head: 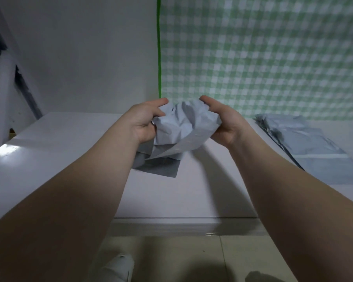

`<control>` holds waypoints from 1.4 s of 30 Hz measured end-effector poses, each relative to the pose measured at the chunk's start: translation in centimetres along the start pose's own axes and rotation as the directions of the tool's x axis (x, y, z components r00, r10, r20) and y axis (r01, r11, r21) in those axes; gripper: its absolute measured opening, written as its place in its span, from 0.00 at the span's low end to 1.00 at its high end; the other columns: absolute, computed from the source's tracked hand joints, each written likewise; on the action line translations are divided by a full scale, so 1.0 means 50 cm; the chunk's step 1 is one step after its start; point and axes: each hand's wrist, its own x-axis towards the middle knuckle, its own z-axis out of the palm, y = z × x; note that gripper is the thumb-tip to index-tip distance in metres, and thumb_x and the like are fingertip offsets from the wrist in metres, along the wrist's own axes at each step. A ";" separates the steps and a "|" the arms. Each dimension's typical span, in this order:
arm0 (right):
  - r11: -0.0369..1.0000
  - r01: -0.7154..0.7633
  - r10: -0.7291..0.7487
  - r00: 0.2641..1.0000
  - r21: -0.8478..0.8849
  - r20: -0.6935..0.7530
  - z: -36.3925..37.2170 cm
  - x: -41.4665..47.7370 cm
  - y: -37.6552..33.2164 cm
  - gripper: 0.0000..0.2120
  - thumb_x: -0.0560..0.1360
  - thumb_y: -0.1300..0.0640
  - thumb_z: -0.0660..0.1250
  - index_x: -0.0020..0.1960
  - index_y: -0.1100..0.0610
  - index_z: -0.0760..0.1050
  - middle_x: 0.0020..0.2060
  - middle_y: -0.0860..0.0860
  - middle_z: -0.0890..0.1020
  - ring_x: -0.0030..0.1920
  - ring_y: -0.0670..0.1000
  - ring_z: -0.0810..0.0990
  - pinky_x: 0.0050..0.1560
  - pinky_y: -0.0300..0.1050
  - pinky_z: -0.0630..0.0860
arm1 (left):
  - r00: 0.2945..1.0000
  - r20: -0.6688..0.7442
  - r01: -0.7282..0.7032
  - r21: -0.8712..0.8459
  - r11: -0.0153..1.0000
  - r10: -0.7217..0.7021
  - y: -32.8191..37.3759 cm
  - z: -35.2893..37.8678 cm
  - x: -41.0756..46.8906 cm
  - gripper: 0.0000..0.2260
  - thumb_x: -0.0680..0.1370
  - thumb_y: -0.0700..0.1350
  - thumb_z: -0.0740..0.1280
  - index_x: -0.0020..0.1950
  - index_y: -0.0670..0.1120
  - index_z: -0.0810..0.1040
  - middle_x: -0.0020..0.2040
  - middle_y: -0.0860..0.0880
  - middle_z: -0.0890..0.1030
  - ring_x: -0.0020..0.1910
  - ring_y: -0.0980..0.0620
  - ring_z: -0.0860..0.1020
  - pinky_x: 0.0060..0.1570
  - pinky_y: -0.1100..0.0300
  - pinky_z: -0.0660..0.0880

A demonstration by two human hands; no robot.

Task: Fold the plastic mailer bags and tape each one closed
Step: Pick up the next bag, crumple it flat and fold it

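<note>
Both forearms reach forward over the white table (70, 143), palms turned toward each other. The left hand (146, 121) and right hand (222, 121) each clutch one side of a crumpled grey mailer bag (183, 127), fingers curled into the plastic, holding it above the table's middle. A stack of flat mailer bags (309, 147) lies on the table's right side; their contents cannot be told.

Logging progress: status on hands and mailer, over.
Left hand and right hand both grip crumpled mailer. No tape seen. Mailer stack lies right, apart.
</note>
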 end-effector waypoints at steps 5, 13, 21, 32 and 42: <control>0.961 0.042 -0.063 0.996 -0.273 -0.071 -0.078 -0.079 -0.025 0.24 0.76 0.72 0.49 0.72 0.67 0.59 0.67 0.64 0.71 0.66 0.63 0.71 0.70 0.58 0.64 | 0.997 0.075 0.011 0.016 1.000 -0.012 -0.050 0.063 -0.026 0.25 0.77 0.26 0.52 0.72 0.43 0.68 0.67 0.39 0.73 0.54 0.44 0.78 0.46 0.58 0.77; 0.838 -0.130 -0.032 0.958 -0.530 -0.286 -0.156 -0.177 0.008 0.17 0.75 0.70 0.55 0.55 0.60 0.79 0.63 0.63 0.76 0.44 0.53 0.76 0.33 0.32 0.73 | 1.000 0.005 0.000 0.338 0.941 -0.002 -0.141 0.079 -0.080 0.18 0.75 0.30 0.64 0.64 0.40 0.77 0.53 0.46 0.79 0.44 0.54 0.77 0.39 0.73 0.75; 0.510 -0.233 -0.200 0.904 -0.828 -0.378 -0.199 -0.183 0.049 0.11 0.67 0.68 0.71 0.40 0.52 0.83 0.40 0.47 0.80 0.49 0.54 0.81 0.53 0.49 0.80 | 0.996 -0.077 0.085 0.614 0.784 -0.048 -0.181 0.056 -0.128 0.11 0.71 0.30 0.69 0.50 0.41 0.82 0.48 0.42 0.81 0.43 0.48 0.79 0.42 0.61 0.75; -0.044 -0.190 -0.493 0.858 -0.981 -0.144 -0.165 -0.193 0.051 0.09 0.75 0.54 0.62 0.50 0.56 0.79 0.51 0.56 0.82 0.53 0.59 0.78 0.49 0.45 0.73 | 0.956 0.193 -0.212 0.975 0.070 0.219 -0.158 0.082 -0.107 0.11 0.77 0.43 0.63 0.56 0.45 0.81 0.57 0.45 0.80 0.58 0.45 0.76 0.55 0.58 0.71; -0.211 0.109 -0.153 0.978 -0.971 0.143 -0.166 -0.128 0.134 0.25 0.82 0.59 0.50 0.77 0.63 0.48 0.77 0.60 0.49 0.76 0.62 0.46 0.75 0.52 0.46 | 0.904 0.418 -0.427 0.891 -0.157 -0.087 -0.232 0.126 -0.052 0.28 0.83 0.49 0.52 0.78 0.49 0.41 0.79 0.52 0.42 0.77 0.46 0.43 0.73 0.42 0.52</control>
